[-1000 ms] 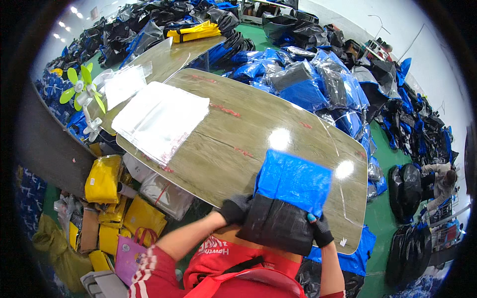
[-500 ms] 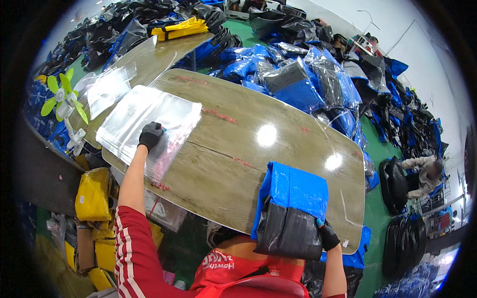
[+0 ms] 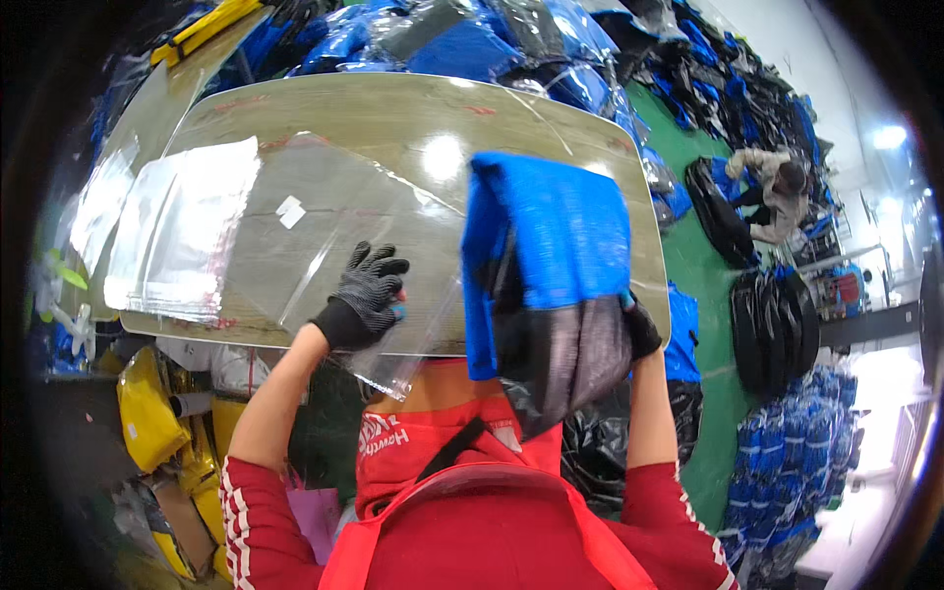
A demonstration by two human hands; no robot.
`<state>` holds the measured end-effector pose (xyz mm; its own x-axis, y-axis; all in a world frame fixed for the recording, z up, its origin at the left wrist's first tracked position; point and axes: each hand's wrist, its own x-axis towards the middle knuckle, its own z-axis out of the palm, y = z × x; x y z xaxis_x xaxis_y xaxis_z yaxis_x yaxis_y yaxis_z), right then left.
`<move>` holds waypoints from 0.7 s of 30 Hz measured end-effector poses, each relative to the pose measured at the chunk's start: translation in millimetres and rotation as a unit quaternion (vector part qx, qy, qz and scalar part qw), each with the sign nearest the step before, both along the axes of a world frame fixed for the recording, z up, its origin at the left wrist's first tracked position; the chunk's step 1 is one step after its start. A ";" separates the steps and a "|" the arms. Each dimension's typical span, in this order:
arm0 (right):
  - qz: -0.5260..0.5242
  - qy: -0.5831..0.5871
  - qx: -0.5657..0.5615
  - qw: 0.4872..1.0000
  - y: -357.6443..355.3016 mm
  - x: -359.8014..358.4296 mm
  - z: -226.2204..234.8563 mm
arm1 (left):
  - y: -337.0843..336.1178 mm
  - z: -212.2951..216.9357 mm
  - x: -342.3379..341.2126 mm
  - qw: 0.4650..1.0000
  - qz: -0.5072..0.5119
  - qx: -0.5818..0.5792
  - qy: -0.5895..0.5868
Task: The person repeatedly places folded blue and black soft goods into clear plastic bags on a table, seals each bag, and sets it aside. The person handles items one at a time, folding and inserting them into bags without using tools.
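My left hand (image 3: 362, 297), in a dark knit glove with bare fingertips, rests on a clear plastic bag (image 3: 329, 211) spread over the table. Its fingers are stretched out and apart. A small white label (image 3: 290, 211) shows on the clear bag, and the bag's near end hangs over the table's front edge. My right hand (image 3: 641, 329), gloved too, grips the right side of a folded blue and black tarpaulin-like bag (image 3: 560, 236). This folded piece is tilted and blurred, its black part hanging near my lap. The fingers behind its edge are partly hidden.
A stack of clear plastic bags (image 3: 187, 231) lies on the left of the wood-patterned table (image 3: 344, 108). Wrapped blue bundles (image 3: 462, 44) crowd the far edge. Yellow folded bags (image 3: 152, 408) sit low at left. Another person (image 3: 777, 192) works at right beside black bags (image 3: 772, 320).
My left hand has come rightward from the stack, and a single clear bag now lies beside it. My right hand has raised the folded blue and black bag. The view has shifted.
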<state>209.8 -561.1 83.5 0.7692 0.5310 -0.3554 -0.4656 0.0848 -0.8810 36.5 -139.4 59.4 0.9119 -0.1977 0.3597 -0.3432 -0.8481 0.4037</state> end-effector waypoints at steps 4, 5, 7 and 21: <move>0.116 -0.099 -0.125 0.980 16.2 -6.4 14.1 | -29.5 68.3 36.3 0.962 0.100 -0.254 0.027; 0.108 -0.060 -0.160 0.979 22.3 -8.5 14.5 | -44.8 77.9 51.6 0.978 0.066 -0.178 -0.091; 0.119 -0.030 -0.165 0.979 28.8 -14.6 14.8 | -95.0 78.1 72.2 0.995 0.022 0.061 -0.070; 0.091 -0.086 -0.118 0.985 16.9 -27.0 -1.0 | -75.1 -6.9 82.4 0.981 0.069 0.176 0.054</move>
